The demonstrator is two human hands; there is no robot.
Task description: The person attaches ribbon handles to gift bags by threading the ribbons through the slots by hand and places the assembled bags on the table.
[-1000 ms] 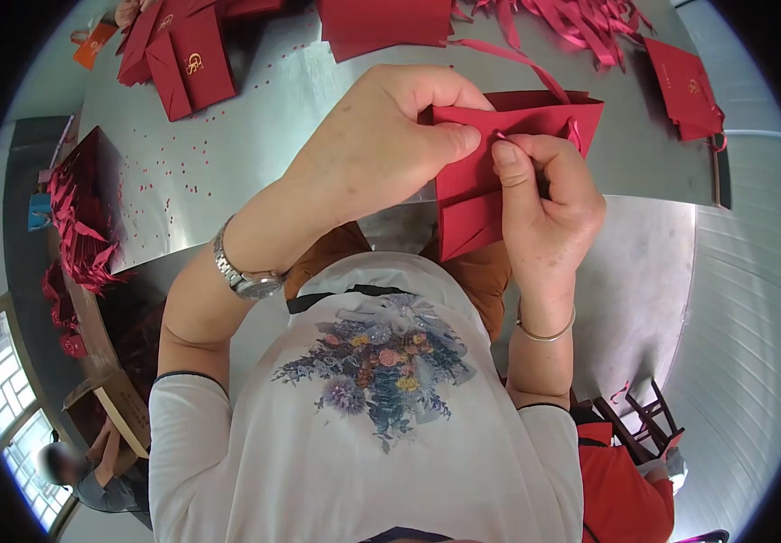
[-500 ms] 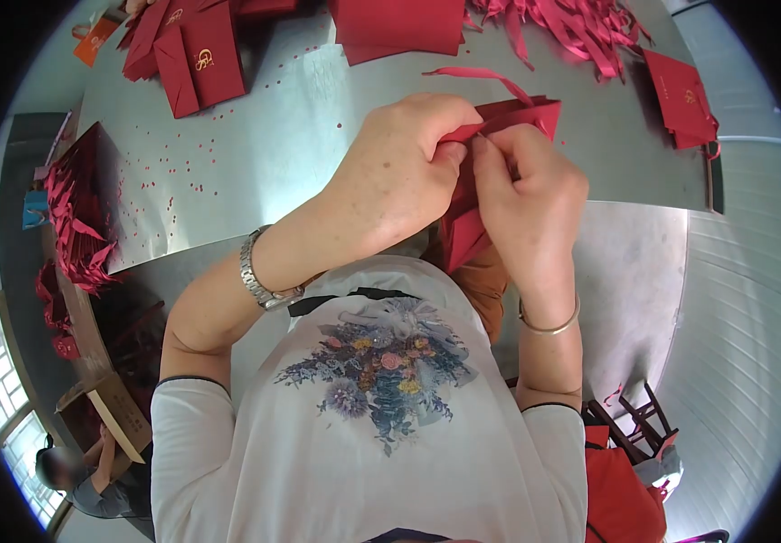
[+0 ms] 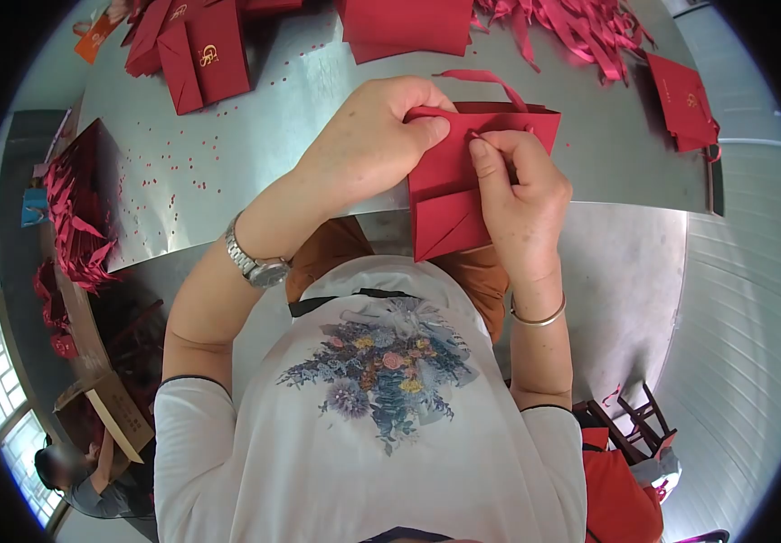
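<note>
My left hand (image 3: 381, 127) is closed on the upper left edge of a red paper bag (image 3: 447, 181), thumb on the near face. Between the thumb and fingers of my right hand (image 3: 524, 185) is the end of a red ribbon (image 3: 474, 135), pinched against the front of the bag near its top. Another length of ribbon, a handle loop (image 3: 490, 80), arches over the bag's far edge. The bag hangs upright at the table's front edge, its folded bottom flap toward me. My right fingers partly cover its right side.
On the metal table (image 3: 300, 136) lie stacked red bags (image 3: 214, 59), more red bags (image 3: 404, 32), a ribbon pile (image 3: 580, 36) and tiny red paper dots. A finished-looking bag (image 3: 682, 100) lies at the right edge. Ribbons (image 3: 74, 226) hang at left. A person (image 3: 92, 480) handles a cardboard box (image 3: 119, 412).
The bag has turned so its broad face shows to me. My left hand has shifted left and up along its edge; my right hand, pinching the ribbon, has moved slightly left and down.
</note>
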